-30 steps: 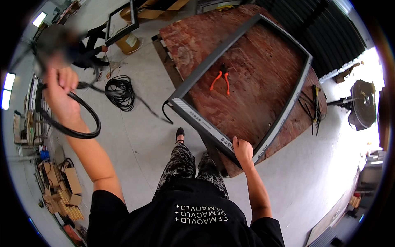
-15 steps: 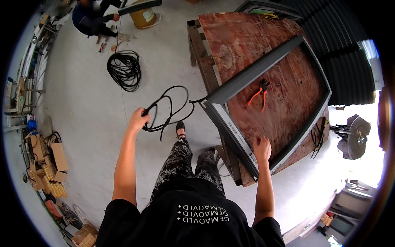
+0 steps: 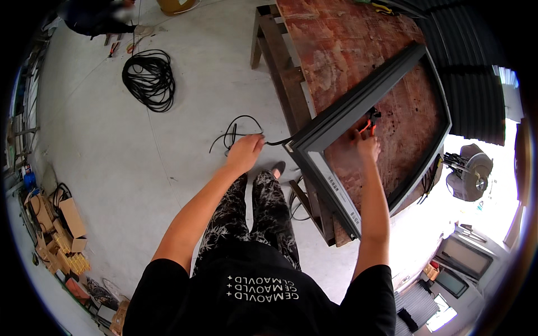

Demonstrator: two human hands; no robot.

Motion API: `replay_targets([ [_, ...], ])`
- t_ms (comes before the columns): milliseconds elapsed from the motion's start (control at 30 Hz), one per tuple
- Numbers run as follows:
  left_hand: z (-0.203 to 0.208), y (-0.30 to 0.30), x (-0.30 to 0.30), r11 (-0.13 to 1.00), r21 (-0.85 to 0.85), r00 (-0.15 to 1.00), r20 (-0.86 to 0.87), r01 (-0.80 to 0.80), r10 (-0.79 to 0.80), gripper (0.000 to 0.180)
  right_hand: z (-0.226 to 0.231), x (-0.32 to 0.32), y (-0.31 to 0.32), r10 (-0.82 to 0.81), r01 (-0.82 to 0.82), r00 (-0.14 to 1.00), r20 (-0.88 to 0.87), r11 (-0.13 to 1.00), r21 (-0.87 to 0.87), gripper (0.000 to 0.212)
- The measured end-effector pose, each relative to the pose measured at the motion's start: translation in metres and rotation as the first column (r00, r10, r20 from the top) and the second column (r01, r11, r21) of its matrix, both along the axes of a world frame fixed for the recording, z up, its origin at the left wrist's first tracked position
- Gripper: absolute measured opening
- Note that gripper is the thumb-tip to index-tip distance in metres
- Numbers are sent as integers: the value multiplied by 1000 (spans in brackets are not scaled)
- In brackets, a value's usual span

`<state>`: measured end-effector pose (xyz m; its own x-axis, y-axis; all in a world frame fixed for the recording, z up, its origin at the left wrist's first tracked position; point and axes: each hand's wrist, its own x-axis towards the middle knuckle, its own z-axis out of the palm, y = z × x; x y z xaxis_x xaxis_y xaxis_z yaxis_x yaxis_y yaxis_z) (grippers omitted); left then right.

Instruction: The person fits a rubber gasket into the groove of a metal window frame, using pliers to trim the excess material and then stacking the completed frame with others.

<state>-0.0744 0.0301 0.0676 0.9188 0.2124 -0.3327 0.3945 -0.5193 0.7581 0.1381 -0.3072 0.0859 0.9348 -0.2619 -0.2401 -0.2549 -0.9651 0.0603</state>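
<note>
A dark grey window frame lies on a reddish-brown board table. From its near left corner runs a black rubber strip, which my left hand pinches a short way off that corner. The strip's loose end hangs in loops beyond my fingers. Inside the frame opening, my right hand is closed around the orange handles of the pliers. Their dark jaws point away from me, and the hand covers most of the handles.
A coil of black strip rests on the concrete floor to the left. Another person is at the far left edge, near a yellow bucket. Cardboard boxes stand at the left wall. A dark machine is right of the table.
My left hand has slid right along the strip, close to the frame corner. My right hand has moved forward from the frame's near side and taken hold of the pliers.
</note>
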Motion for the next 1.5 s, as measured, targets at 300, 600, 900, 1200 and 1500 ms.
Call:
replay_targets([
  [300,-36,-15,19,939,-341,989,-114,53,-97,33,7,4,-2,100,-99,994,42,995,-16,73],
  [600,0,-27,39,865,-452,906,-423,-216,5,25,14,21,-80,-241,573,771,-589,-140,807,40],
  [900,5,-31,44,959,-245,896,-444,-145,22,32,127,-102,3,142,503,864,-484,-302,810,52],
  [1200,10,-31,52,968,-244,909,-415,-62,-46,22,49,-226,87,142,502,832,-536,217,837,32],
  [1500,21,-16,71,949,-11,939,-143,315,-314,15,12,-204,113,103,388,878,-468,421,820,29],
])
